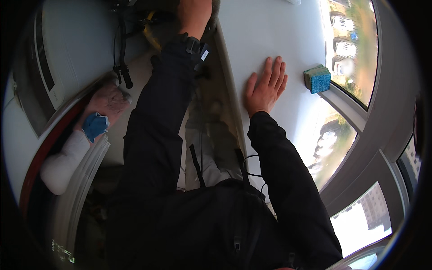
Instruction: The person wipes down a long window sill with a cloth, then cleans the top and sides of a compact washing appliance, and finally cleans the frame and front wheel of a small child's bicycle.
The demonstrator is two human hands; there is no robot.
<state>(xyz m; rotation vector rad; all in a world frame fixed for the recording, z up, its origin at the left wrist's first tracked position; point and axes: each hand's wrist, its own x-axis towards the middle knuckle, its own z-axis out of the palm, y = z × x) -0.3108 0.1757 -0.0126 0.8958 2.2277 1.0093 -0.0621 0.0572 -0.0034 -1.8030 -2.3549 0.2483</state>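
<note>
My right hand (268, 87) lies palm down on a white ledge (266, 33) beside the windows, fingers a little spread, holding nothing. To its right, near the window frame, sits a stack of blue patterned cards (319, 81), which my hand does not touch. My left hand (195, 15) reaches forward at the top edge of the picture, past the ledge's left side. Its fingers are cut off by the frame, so what it holds or touches cannot be seen. A black strap with a small dark device is on that wrist.
At the upper left are a bicycle's handlebar grip (125, 77) and yellow frame part. A blue face mask (96, 126) rests on a pinkish bundle (108, 101) at left. Cables hang by my right sleeve. Window frames (351, 108) curve along the right, with parked cars outside below.
</note>
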